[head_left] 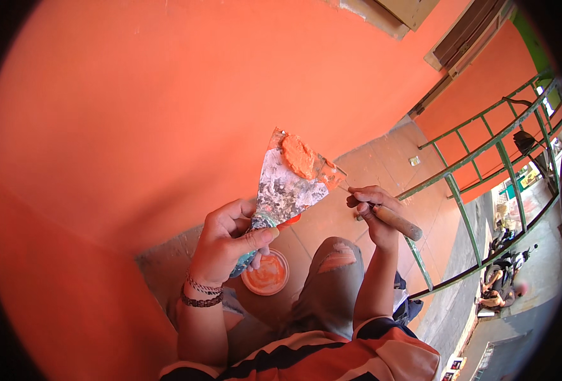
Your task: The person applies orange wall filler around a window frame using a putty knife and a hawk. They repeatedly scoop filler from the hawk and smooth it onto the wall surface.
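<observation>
Close by a matt orange wall (154, 95), both hands up over the lap. Left grip (233, 238) wrapped round the handle of a broad scraper (287, 193), thumb near the neck. Blade flares to a wide front edge, aimed away from the body; its gap to the wall cannot be judged. Metal mottled, pale crust with dark specks. Orange paste (298, 156) sits by that edge: a thick, ridged oval lump, thinner smears toward the right corner.

Right grip (379, 213) pinching a smaller tool (398, 222), rounded wood-like handle jutting rightward, thin end near the scraper's right corner; cannot tell whether they touch.

Beyond the left grip, lower down, a round tub (265, 294) with pale rim, orange streaks inside.

Room to move: a strip of tiled floor (370, 155) between wall foot and green ladder (509, 184), joints straight, one small packet (414, 161) on it. Ladder slants along the right side, thin rails and rungs; the smaller tool's handle comes near it in view, true gap unclear. Torn grey trousers (331, 286), bent knee between the forearms. Braided bands (201, 298) round the left wrist.
</observation>
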